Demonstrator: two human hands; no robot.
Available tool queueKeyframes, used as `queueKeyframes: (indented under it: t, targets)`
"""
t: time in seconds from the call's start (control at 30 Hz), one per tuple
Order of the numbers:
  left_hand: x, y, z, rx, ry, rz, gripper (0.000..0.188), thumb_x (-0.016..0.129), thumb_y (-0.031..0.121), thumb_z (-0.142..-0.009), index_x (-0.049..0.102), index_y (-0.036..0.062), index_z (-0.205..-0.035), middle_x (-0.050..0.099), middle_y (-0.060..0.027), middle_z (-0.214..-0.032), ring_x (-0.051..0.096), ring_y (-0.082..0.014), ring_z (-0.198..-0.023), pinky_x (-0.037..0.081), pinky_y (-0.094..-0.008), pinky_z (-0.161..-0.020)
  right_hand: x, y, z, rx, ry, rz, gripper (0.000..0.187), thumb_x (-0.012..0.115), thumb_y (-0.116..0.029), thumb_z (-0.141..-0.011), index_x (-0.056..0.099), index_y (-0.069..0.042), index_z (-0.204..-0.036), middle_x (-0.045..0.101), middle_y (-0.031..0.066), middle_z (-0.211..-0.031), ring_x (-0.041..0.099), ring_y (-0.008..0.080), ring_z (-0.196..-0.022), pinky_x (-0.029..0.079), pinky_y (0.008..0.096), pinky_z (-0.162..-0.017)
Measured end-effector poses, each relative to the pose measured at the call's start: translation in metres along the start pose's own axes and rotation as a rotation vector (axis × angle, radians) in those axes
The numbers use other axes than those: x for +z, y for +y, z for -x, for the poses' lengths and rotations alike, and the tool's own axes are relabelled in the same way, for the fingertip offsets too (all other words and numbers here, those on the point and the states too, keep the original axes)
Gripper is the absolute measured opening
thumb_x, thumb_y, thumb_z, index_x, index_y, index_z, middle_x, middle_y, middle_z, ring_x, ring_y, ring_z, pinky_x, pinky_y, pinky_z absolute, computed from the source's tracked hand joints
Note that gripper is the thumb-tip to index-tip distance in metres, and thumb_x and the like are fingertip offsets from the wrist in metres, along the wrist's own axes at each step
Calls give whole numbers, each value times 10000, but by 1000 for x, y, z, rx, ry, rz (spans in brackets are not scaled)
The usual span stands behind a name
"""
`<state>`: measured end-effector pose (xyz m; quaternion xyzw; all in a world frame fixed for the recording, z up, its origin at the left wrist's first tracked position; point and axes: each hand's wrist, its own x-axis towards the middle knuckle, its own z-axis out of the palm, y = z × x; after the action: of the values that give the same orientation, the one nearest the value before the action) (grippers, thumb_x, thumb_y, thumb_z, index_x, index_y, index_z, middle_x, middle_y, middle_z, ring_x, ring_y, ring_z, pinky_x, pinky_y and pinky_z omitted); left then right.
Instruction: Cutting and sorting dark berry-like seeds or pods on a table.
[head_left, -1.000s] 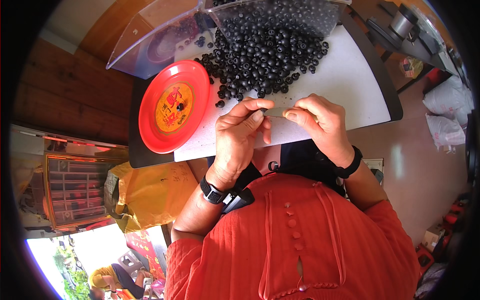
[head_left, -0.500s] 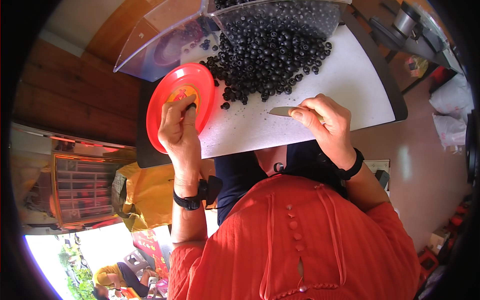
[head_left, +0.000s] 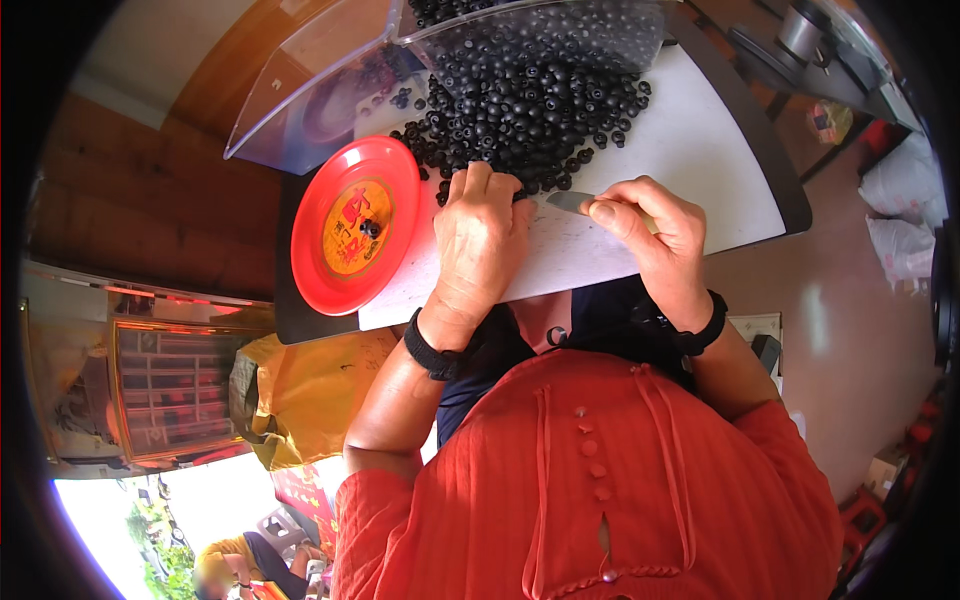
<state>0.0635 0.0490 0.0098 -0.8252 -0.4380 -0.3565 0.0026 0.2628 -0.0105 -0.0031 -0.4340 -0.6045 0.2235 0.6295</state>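
Note:
A heap of small black round pieces, many with a hole in the top, lies on a white board. My left hand is at the heap's near edge, fingers bent and drawn together; its fingertips are partly hidden, so what they hold cannot be made out. In my right hand is a small knife, its short blade pointing left toward the left hand's fingers. To the left stands a red plate with a yellow printed centre, where one or two black pieces lie.
A clear plastic bin stands at the back, with the heap running into it. A dark tray edge borders the board. Beside the table at left is a yellow bag. White plastic bags lie at right. Another person sits far off.
My left hand has moved right from above the red plate to the heap. The black piece it pinched now lies in the plate. My right hand stays nearly in place with the knife.

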Motion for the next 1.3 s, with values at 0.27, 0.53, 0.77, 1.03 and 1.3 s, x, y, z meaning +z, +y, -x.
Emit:
queueKeyframes:
  t: [0.27, 0.53, 0.77, 1.03, 1.3]
  targets:
    - [2, 4, 0, -51, -55, -118, 161, 788, 87, -794, 703, 33, -919, 646, -118, -908, 659, -350, -906, 555, -456, -748, -3, 0, -3, 3, -14, 15, 178, 778, -135, -975, 718, 23, -918, 668, 44, -756, 579, 88, -634, 465, 255, -584]
    - [-4, 2, 7, 7, -39, -62, 154, 771, 33, -795, 691, 26, -927, 641, -128, -912, 662, -352, -906, 558, -463, -730, -1, 3, -2, -11, -6, 29, 183, 781, -149, -974, 723, 15, -919, 671, 46, -757, 585, 96, -626, 468, 260, -583]
    - [-3, 4, 11, 46, -87, -93, 163, 759, -2, -782, 683, 10, -926, 627, -157, -916, 652, -380, -881, 555, -447, -719, 2, 2, -2, -23, -9, 64, 168, 793, -130, -957, 719, 14, -910, 677, 50, -759, 593, 104, -631, 469, 268, -579]
    - [-24, 1, 21, -539, -184, 992, 187, 727, 13, -955, 739, -11, -1140, 674, -36, -1013, 596, -112, -769, 483, -268, -667, 6, 5, -1, -144, -9, 227, 160, 805, -128, -925, 705, -14, -875, 658, 75, -731, 617, 191, -606, 474, 327, -554]
    - [-15, 4, 35, -657, -69, 1475, 193, 638, -2, -1030, 712, -38, -1204, 697, -80, -1010, 603, -116, -731, 483, -244, -628, 6, 3, -2, -130, -59, 303, 175, 806, -148, -922, 696, -30, -854, 655, 73, -727, 620, 209, -603, 472, 348, -548]
